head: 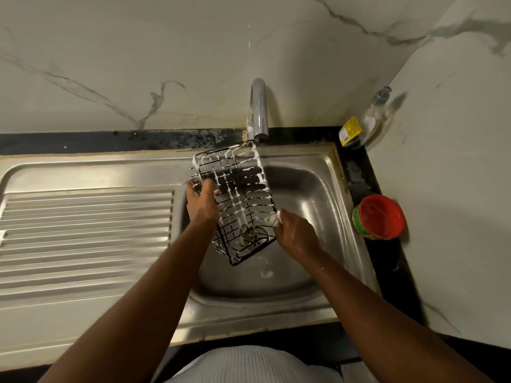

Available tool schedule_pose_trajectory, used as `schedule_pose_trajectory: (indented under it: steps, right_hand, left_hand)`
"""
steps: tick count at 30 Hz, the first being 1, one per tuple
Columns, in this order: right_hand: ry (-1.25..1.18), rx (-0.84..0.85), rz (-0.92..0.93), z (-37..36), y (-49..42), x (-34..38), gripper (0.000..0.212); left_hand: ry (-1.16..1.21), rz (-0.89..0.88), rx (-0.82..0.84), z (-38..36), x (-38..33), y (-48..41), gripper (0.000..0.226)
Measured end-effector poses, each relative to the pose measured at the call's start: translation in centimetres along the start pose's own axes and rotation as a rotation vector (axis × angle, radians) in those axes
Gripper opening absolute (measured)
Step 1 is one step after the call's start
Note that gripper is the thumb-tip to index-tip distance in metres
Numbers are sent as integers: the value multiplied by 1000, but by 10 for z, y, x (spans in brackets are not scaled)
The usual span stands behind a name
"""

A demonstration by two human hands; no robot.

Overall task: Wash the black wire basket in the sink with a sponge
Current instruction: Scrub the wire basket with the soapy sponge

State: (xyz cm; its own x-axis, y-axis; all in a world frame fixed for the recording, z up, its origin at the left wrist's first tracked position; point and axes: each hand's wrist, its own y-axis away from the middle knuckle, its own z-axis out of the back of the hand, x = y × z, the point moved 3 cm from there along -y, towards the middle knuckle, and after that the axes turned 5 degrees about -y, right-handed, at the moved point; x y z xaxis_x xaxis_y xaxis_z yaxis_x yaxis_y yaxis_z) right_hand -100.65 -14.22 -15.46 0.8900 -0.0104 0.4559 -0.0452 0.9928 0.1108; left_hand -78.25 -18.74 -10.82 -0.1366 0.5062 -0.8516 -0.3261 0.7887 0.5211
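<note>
A chrome tap [259, 109] rises from the dark counter edge [110, 142] against a marble-patterned wall [138, 51]. To the left lies a ribbed steel draining board [85, 230]. On the dark ledge at the right, a clear soap bottle [365, 125] with a yellow label and a pump top leans into the corner. Nearer along that ledge stands a green tub with a red lid [380, 217].
</note>
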Motion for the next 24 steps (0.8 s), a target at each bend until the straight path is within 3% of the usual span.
schedule_pose_trajectory:
  steps: [3,6,9,13,16,18,22,24]
  right_hand:
    - [-31,12,-35,-5,9,-1,49]
    - [-6,9,-76,-1,5,-3,36]
    - [-27,26,-145,5,-5,-4,29]
    - [-75,54,-336,12,-14,7,39]
    - [-157,99,-456,14,-16,25,49]
    - [-169,160,-439,8,-9,45,52]
    - [-169,390,-391,-17,9,72,49]
    - [-171,459,-401,-25,17,77,56]
  left_hand:
    - [24,23,-11,3,2,0,74]
    - [97,73,-29,5,9,-2,67]
    - [160,102,-91,4,16,-3,78]
    - [202,115,-150,-3,16,-2,100]
    - [269,103,-190,-6,10,5,79]
    - [305,116,-232,-5,9,1,71]
    - [200,82,-220,-2,13,-14,83]
    - [135,24,-195,0,1,-7,72]
